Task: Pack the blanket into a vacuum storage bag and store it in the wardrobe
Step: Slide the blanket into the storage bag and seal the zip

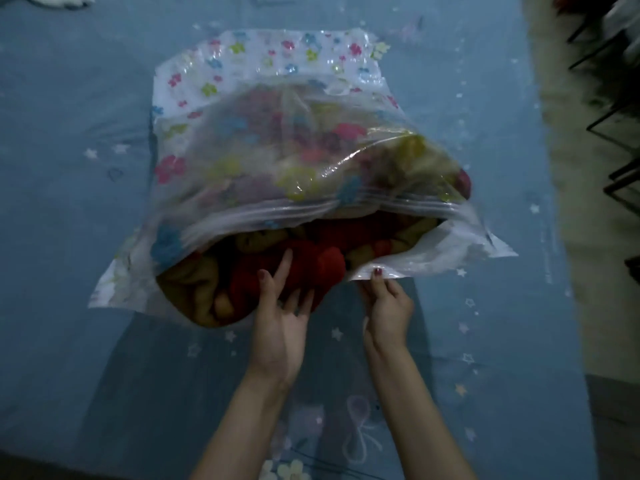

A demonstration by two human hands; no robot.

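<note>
A clear vacuum storage bag [263, 109] printed with coloured flowers lies on the blue bed sheet [69, 202], its zip mouth facing me and gaping open. A red and yellow blanket [304, 251] fills the bag and bulges out of the mouth at the near left. My left hand [280, 323] has straight fingers pressing against the blanket at the opening. My right hand [388, 306] pinches the lower lip of the bag's mouth and holds it up, to the right of the blanket.
The bed sheet carries small star and bow prints. A pale fluffy rug [588, 188] runs along the bed's right side, with dark metal rack legs [616, 140] at the far right. Something white [59, 0] lies at the top left corner.
</note>
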